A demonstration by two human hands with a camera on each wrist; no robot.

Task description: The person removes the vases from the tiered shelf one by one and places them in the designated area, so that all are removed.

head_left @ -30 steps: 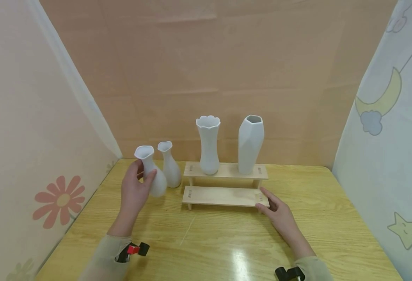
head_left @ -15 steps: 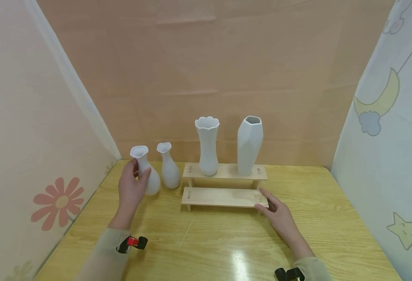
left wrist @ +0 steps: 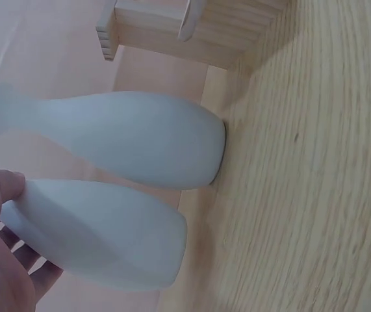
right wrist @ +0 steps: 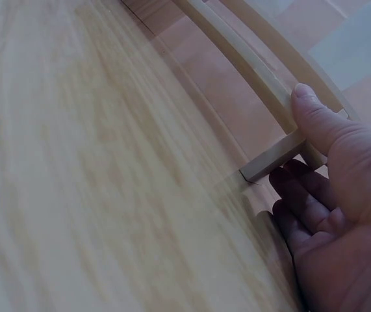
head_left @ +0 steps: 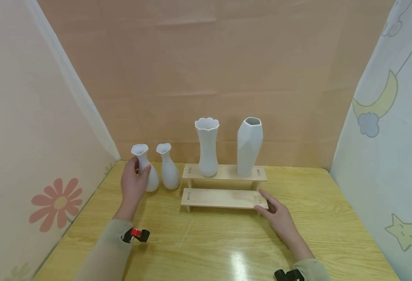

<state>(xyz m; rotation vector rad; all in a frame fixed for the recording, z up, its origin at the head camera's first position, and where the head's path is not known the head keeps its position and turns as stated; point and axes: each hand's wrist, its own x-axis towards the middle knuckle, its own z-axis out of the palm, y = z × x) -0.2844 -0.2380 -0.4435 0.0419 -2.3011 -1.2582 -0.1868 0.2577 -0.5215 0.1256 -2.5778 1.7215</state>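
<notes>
Left of the wooden stand (head_left: 223, 198), left hand (head_left: 132, 183) gripping a white vase (head_left: 151, 180), similar vase (head_left: 171, 176) between it and the stand, right hand (head_left: 279, 217) grasping the stand's right end, scalloped vase (head_left: 208, 152) and faceted vase (head_left: 249, 148) on the upper tier (head_left: 228, 172).

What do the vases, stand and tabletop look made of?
Vases: likely ceramic, satin finish; smooth, white, soft shading, though plastic is possible.
Stand: wood, looks unvarnished; pale, faint grain, dull surface.
Tabletop: wood or wood-print laminate, glossy; streaky grain, bright glare spot.
</notes>
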